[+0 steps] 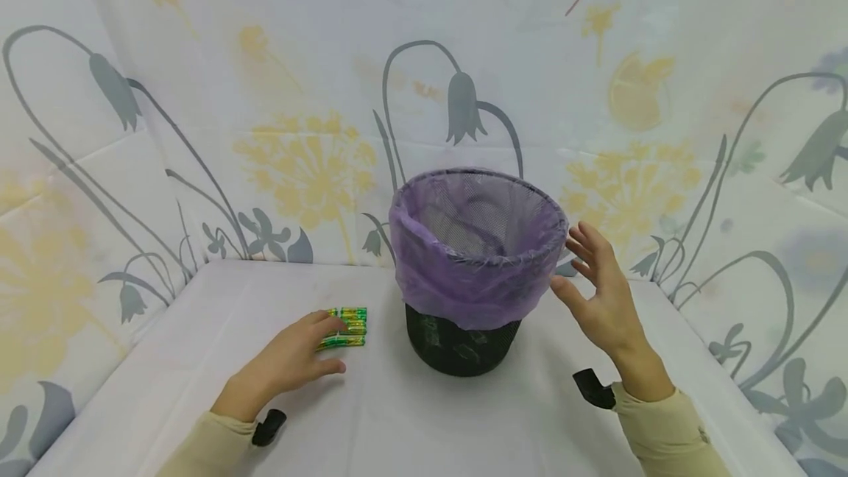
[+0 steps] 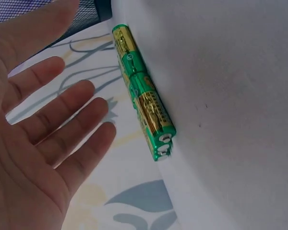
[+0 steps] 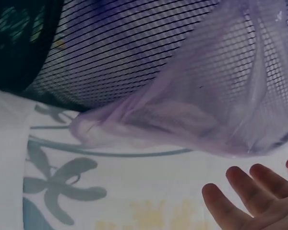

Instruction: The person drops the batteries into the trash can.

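Observation:
A black mesh wastebasket (image 1: pixel 457 359) stands upright, lined with a thin purple bag (image 1: pixel 457 293) folded out over its rim. Beside its right rim my right hand (image 1: pixel 606 300) is raised, fingers spread and holding nothing; in the right wrist view its fingertips lie just off the bag (image 3: pixel 182 115). To the left, several green and gold batteries (image 1: pixel 354 330) lie side by side in rows on the white table. My left hand (image 1: pixel 291 359) hovers over them, partly hiding them in the head view. The left wrist view shows its fingers apart, with a gap to the batteries (image 2: pixel 144 91).
The table (image 1: pixel 397 425) is covered with a white cloth. A floral curtain (image 1: pixel 318 57) closes off the back and both sides. A black strap piece (image 1: pixel 268 428) sits at my left cuff and another black piece (image 1: pixel 594 389) at my right.

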Demonstrator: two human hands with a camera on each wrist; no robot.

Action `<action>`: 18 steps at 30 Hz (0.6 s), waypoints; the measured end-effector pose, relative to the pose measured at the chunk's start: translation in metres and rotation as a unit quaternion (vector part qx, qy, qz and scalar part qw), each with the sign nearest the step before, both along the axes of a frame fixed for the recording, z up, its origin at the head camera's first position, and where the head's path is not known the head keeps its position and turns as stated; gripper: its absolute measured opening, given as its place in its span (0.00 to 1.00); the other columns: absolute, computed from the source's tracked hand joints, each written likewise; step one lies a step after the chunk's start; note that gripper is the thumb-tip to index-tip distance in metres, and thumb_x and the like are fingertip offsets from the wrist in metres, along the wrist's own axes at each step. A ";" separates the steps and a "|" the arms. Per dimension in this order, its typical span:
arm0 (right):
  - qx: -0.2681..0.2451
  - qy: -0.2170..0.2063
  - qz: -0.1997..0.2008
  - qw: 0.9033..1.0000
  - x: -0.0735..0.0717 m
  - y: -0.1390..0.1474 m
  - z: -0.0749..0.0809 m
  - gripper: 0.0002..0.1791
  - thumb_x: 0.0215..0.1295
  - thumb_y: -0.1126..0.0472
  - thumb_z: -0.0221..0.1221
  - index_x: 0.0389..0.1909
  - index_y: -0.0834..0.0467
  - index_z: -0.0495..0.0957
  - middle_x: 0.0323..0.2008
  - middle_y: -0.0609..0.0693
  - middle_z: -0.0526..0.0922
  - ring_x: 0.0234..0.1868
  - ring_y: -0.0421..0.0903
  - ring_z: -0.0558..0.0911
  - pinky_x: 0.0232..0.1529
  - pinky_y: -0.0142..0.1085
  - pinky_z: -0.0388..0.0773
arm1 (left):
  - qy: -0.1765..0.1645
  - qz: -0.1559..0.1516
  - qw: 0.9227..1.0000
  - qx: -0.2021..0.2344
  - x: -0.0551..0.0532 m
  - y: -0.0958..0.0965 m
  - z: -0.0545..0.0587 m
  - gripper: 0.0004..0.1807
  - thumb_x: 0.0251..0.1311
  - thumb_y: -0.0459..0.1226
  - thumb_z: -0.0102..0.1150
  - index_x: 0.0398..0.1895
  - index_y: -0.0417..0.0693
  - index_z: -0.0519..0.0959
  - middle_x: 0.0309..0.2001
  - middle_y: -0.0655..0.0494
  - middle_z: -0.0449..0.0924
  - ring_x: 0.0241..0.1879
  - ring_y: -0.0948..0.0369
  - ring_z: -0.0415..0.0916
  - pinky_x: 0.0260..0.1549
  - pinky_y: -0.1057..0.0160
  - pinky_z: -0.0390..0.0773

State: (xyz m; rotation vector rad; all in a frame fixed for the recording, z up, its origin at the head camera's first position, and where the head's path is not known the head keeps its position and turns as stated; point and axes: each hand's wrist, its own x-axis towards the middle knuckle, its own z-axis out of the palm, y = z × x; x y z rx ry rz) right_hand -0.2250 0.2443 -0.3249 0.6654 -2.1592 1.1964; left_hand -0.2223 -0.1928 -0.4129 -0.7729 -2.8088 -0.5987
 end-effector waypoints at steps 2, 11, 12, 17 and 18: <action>-0.014 -0.009 0.004 1.000 0.000 -0.004 0.004 0.46 0.59 0.65 0.64 0.74 0.48 0.51 0.69 0.54 0.61 0.66 0.55 0.66 0.60 0.29 0.65 | -0.005 -0.001 1.000 -0.005 -0.001 0.002 -0.001 0.29 0.43 0.46 0.75 0.50 0.52 0.77 0.48 0.58 0.75 0.48 0.57 0.74 0.49 0.52 0.74; -0.043 -0.032 -0.013 0.998 -0.002 -0.021 0.019 0.47 0.58 0.59 0.66 0.74 0.49 0.50 0.70 0.54 0.59 0.69 0.52 0.62 0.63 0.49 0.62 | -0.031 0.002 0.999 -0.016 -0.006 0.010 -0.003 0.28 0.43 0.45 0.76 0.51 0.53 0.78 0.49 0.57 0.75 0.51 0.54 0.74 0.51 0.49 0.73; -0.047 -0.038 -0.016 0.998 -0.003 -0.022 0.020 0.47 0.58 0.58 0.66 0.74 0.49 0.50 0.70 0.54 0.58 0.69 0.53 0.61 0.63 0.51 0.61 | -0.032 0.000 0.999 -0.014 -0.007 0.010 -0.003 0.28 0.43 0.44 0.76 0.51 0.53 0.78 0.49 0.57 0.75 0.50 0.54 0.75 0.51 0.49 0.73; -0.056 -0.062 -0.016 0.996 -0.007 -0.025 0.021 0.47 0.59 0.56 0.65 0.74 0.50 0.48 0.71 0.55 0.56 0.69 0.55 0.60 0.63 0.55 0.60 | -0.038 -0.008 0.999 -0.009 -0.011 0.013 -0.003 0.27 0.42 0.42 0.76 0.49 0.52 0.79 0.48 0.56 0.76 0.50 0.54 0.74 0.52 0.50 0.72; -0.057 -0.065 -0.017 0.996 -0.008 -0.025 0.021 0.47 0.59 0.55 0.65 0.74 0.49 0.48 0.71 0.54 0.56 0.69 0.56 0.60 0.63 0.55 0.60 | -0.041 -0.008 0.999 -0.008 -0.012 0.013 -0.004 0.27 0.42 0.41 0.76 0.49 0.52 0.79 0.49 0.56 0.76 0.50 0.54 0.74 0.52 0.50 0.72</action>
